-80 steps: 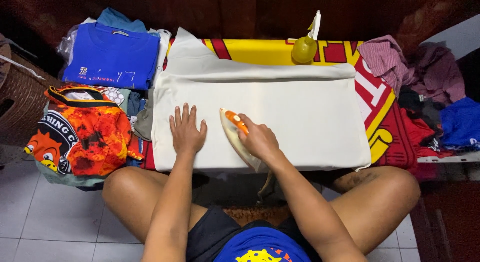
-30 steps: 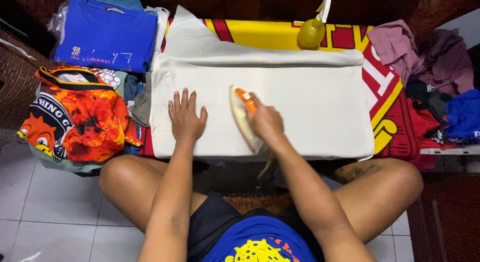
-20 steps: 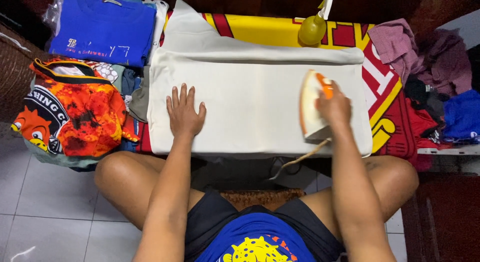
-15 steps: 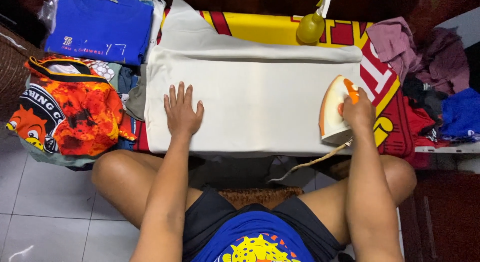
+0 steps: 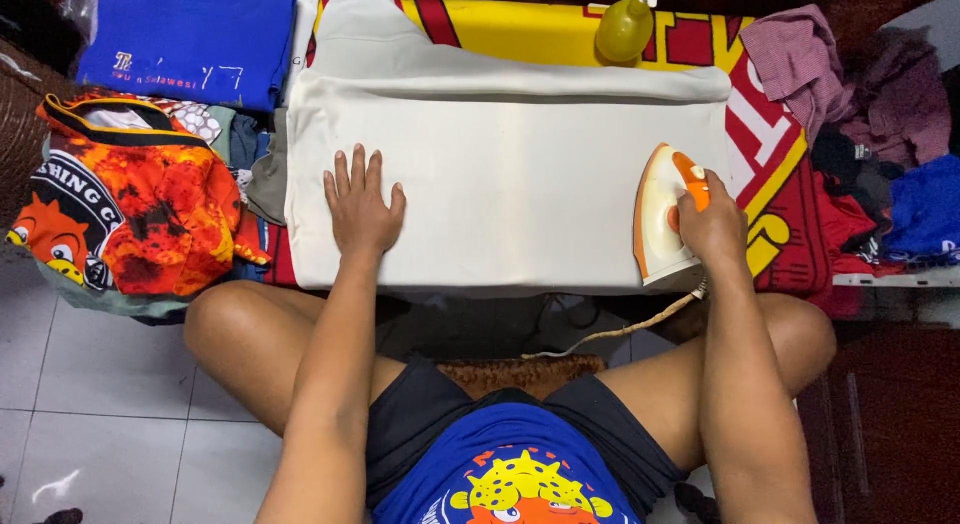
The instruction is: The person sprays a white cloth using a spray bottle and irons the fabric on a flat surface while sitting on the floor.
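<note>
A cream-white folded garment lies spread flat over a red and yellow cloth. My left hand presses flat on the garment's left part, fingers spread. My right hand grips the orange handle of a white and orange iron, which rests at the garment's right edge. The iron's cord trails down toward my knees.
A yellow spray bottle stands at the far edge. A folded blue shirt and an orange printed shirt lie stacked at the left. Crumpled pink, dark and blue clothes are heaped at the right. Tiled floor shows beside my crossed legs.
My right hand has slid the iron from the garment's middle across to its right edge. My left hand has stayed pressed on the left part.
</note>
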